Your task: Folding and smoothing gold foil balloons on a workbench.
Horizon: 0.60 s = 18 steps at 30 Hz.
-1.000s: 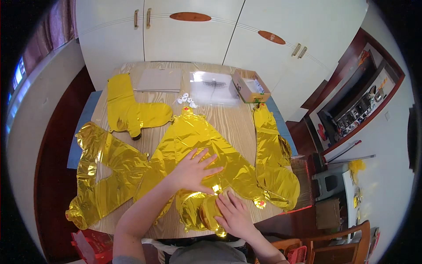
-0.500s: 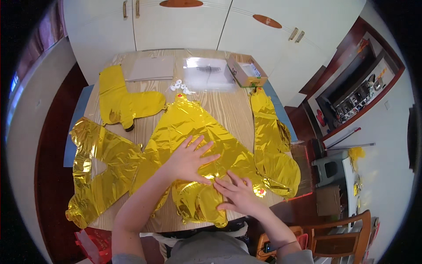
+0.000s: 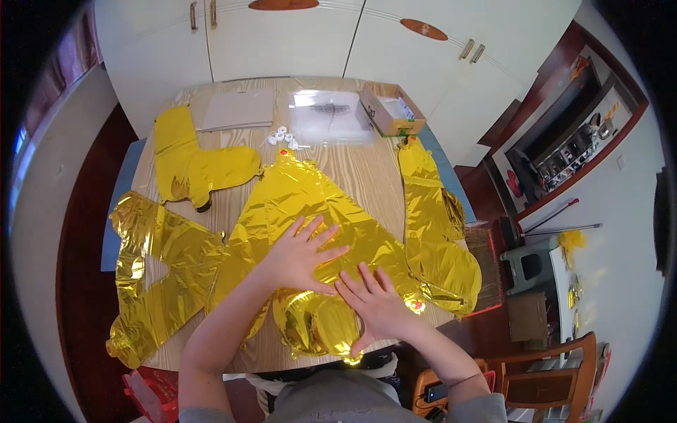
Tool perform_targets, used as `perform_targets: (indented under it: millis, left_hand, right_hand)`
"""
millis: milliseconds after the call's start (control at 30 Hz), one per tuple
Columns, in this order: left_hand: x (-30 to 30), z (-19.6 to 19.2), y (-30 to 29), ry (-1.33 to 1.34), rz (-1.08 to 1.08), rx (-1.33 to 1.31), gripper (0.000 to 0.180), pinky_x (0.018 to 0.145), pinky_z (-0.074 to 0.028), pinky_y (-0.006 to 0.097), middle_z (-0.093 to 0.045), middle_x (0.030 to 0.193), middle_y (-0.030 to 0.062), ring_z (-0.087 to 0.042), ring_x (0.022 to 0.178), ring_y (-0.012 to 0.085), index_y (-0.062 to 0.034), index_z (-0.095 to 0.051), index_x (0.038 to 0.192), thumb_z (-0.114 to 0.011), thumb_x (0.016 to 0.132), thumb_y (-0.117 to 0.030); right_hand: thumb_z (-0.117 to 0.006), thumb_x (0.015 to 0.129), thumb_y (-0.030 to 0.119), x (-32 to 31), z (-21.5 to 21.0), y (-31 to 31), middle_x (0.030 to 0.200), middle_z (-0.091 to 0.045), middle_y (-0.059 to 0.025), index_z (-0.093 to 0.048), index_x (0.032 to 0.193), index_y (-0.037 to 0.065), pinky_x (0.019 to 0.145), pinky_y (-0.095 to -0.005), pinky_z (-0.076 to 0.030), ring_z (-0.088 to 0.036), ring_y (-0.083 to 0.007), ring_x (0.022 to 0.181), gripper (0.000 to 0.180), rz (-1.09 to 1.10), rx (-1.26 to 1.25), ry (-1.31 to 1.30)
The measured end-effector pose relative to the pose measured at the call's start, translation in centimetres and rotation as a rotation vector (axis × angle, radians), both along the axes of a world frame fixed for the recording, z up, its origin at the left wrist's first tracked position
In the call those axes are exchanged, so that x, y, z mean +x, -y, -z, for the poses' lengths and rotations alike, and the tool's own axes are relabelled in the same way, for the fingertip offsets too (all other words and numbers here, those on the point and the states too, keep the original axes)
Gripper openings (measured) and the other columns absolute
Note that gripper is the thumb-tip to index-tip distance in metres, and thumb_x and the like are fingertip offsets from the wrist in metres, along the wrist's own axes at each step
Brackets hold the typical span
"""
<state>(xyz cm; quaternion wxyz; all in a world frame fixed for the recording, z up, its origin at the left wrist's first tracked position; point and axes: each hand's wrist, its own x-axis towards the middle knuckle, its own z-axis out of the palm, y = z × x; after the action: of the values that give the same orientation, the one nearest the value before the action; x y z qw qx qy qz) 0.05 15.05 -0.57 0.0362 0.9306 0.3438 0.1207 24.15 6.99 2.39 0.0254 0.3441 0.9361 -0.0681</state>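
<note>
A large flat gold foil balloon (image 3: 321, 190) lies across the middle of the table, creased and shiny. My left hand (image 3: 300, 257) rests on it with fingers spread. To its lower right, my right hand (image 3: 377, 303) is also open, lying on the foil near a rounded, puffier part (image 3: 321, 324) at the table's front edge. More flat gold foil shapes lie around: one (image 3: 151, 268) with a gap in it at the left, a bent one (image 3: 204, 166) at the far left, and a long one (image 3: 437, 233) at the right. Red spots mark some of the foil ends.
Along the table's back are grey flat boards (image 3: 238, 109), a clear plastic bag (image 3: 331, 120), small white pieces (image 3: 282, 136) and an open cardboard box (image 3: 392, 109). A wooden chair (image 3: 543, 384) stands at the right, a red bag (image 3: 149, 395) at lower left.
My right hand has shifted slightly up and its fingers point more upward on the foil. My left hand stays nearly in place. The whole view has moved a little.
</note>
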Motion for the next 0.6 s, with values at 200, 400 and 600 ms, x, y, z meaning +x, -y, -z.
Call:
perform_targets:
  millis: [200, 400, 600]
  left_hand:
    - [0.0, -0.2, 0.1, -0.001, -0.002, 0.005, 0.087, 0.112, -0.019, 0.057, -0.036, 0.150, 0.0137, -0.028, 0.139, 0.0409, -0.0300, -0.044, 0.142, -0.055, 0.070, -0.077]
    - [-0.1, -0.2, 0.3, -0.034, -0.009, 0.009, 0.087, 0.114, -0.017, 0.056, -0.034, 0.151, 0.0131, -0.026, 0.140, 0.0403, -0.0311, -0.043, 0.143, -0.051, 0.072, -0.080]
    - [0.1, -0.4, 0.3, -0.088, -0.017, -0.014, 0.088, 0.115, -0.014, 0.054, -0.030, 0.153, 0.0126, -0.022, 0.142, 0.0393, -0.0319, -0.039, 0.145, -0.048, 0.073, -0.081]
  right_hand:
    - [-0.066, 0.056, 0.077, 1.0, -0.4, 1.6, 0.151, -0.032, -0.0134, -0.033, 0.147, 0.011, 0.109, -0.0615, -0.021, -0.024, -0.0440, 0.139, 0.117, -0.018, -0.029, 0.016]
    - [-0.062, 0.068, 0.073, 2.7, -1.1, 4.1, 0.151, -0.034, -0.0062, -0.040, 0.144, 0.020, 0.106, -0.0625, -0.023, -0.026, -0.0417, 0.139, 0.096, -0.107, -0.050, 0.033]
    - [-0.068, 0.083, 0.039, 4.4, -1.6, 0.3, 0.121, -0.062, -0.0042, -0.068, 0.109, 0.017, 0.099, -0.0521, -0.031, -0.051, -0.0275, 0.119, 0.034, 0.038, -0.145, -0.242]
